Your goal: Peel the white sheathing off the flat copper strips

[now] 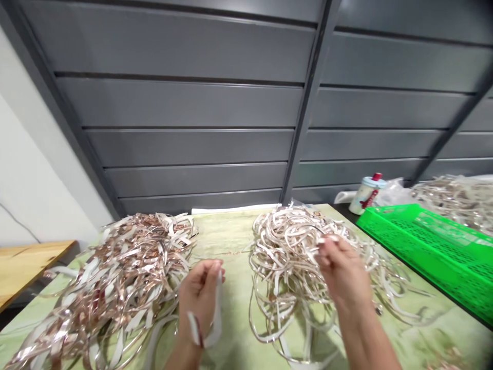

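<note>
My left hand (201,295) is closed on a white strip (217,313) that hangs from its fingers and curls round below the wrist. To its left lies a big heap of shiny copper-coloured and white strips (131,277). My right hand (342,270) is raised over the right-hand heap of pale looped strips (288,252), its thumb and fingers pinched together. A small white end shows at those fingertips; the rest of that piece cannot be told from the heap behind. The hands are apart, with the green patterned table (221,234) between them.
A green plastic crate (431,257) stands at the right. Behind it are a cup with a red top (365,194), a clear plastic bag (395,192) and another heap of strips (458,198). A wooden surface (31,262) is at far left. A grey panelled wall (192,103) rises behind the table.
</note>
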Demonstrator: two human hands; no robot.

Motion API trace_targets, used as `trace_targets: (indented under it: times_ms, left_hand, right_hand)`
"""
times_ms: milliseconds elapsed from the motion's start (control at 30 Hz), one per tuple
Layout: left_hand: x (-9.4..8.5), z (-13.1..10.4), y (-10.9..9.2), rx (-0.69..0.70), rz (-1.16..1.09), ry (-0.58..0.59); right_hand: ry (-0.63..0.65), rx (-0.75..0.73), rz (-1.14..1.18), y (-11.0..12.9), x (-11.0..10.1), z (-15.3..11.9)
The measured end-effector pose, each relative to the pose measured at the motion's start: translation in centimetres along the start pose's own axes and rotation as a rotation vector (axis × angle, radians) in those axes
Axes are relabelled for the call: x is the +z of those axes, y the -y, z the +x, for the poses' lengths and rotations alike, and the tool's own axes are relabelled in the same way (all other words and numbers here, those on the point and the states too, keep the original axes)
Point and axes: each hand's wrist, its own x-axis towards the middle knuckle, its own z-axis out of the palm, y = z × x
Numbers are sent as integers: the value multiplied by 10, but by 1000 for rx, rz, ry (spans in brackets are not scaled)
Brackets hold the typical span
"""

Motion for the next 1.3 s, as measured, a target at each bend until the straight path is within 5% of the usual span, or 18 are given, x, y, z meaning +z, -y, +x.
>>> trace_targets:
  times_ms: [67,200,400,533,667,833,967,1100,1300]
  left_hand:
    - [-8,4,4,15,54,-84]
    - [5,9,3,235,200,-49]
    - [87,33,-22,815,274,17]
    - [151,43,-40,1026,181,220]
    - [200,29,-34,1237,226,512]
    - [237,14,-12,1192,424,755]
    - [242,16,-12,1160,427,806]
    - [222,12,-20,1054,275,812]
    - [156,-10,-29,409,-29,687]
  right_hand:
    - [-141,-93,55,17,-28,11]
    - [-163,-35,-32,43,-69,1]
    - [-177,71,-133,41,-93,-36]
    - [-116,140,-205,37,-109,-49]
    - [-130,154,-255,40,-123,-57]
    - [-122,213,-279,33,-133,-66]
    - [-84,242,-288,23,-130,-69]
    - [-39,229,-229,24,-114,-67]
    - [48,256,-8,24,-74,-61]
